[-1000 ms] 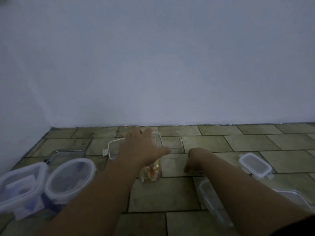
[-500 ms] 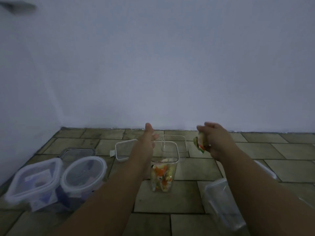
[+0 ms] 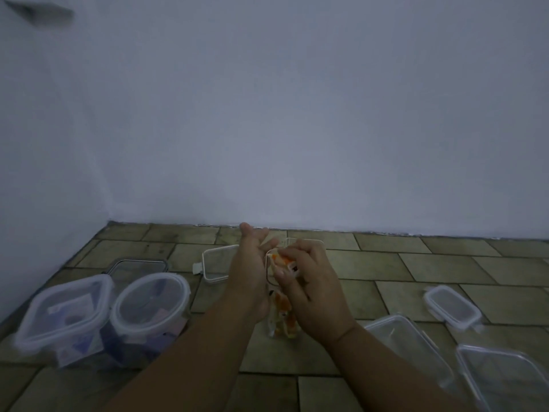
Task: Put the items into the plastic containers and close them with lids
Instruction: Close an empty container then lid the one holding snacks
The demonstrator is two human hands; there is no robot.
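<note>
A: Head view, centre frame: tall clear container (image 3: 281, 318) on floor; right hand (image 3: 309, 282) pinching orange-white packet (image 3: 283, 263) at its mouth.

B: Left hand (image 3: 252, 269)?

A: Open, bracing container's side. Risk, judged: packet snags rim, container tips.

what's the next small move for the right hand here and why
Probably push the orange-and-white packet down and let go. The right hand holds it at the mouth of the tall clear container, which the left hand steadies and which already holds similar packets.
</note>
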